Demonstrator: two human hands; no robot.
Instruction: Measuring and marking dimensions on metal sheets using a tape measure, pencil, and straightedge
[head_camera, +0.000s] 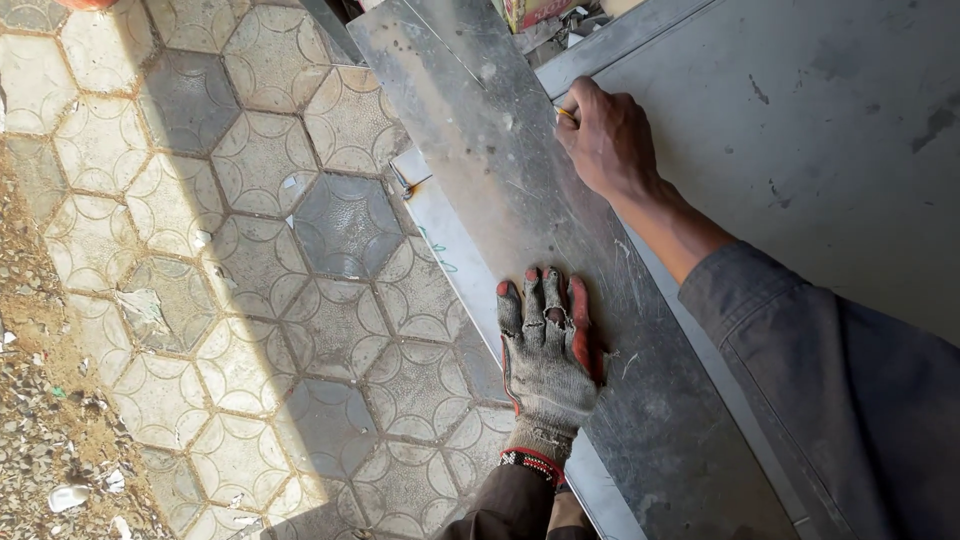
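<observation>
at the far left of the frame there is a strip of dirt and small stones (40, 400), with a few bits of white litter near the lower left corner. next to it is the floor of six-sided paving tiles (250, 160), grey and pale, with curved lines pressed into them. half of the tiles are in shade and half in sun.

in the middle a long grey metal sheet (500, 160) runs from the top of the frame down to the lower right. it is dull, scratched and spotted. a thinner, lighter strip (450, 240) peeks out from under its left edge, with a rusty spot near its top end.

the left hand (545, 355) wears a grey knit glove with red tips. it lies flat and open on the left edge of the sheet, fingers spread a little, grasping nothing.

further right and higher, the bare right hand (605, 140) rests on the sheet's right edge. its fingers are curled around a small yellow thing (567, 114), maybe a pencil; too little shows to be sure. a grey sleeve (800, 360) covers the arm.

at the far right lies a big flat grey panel (820, 120).
</observation>
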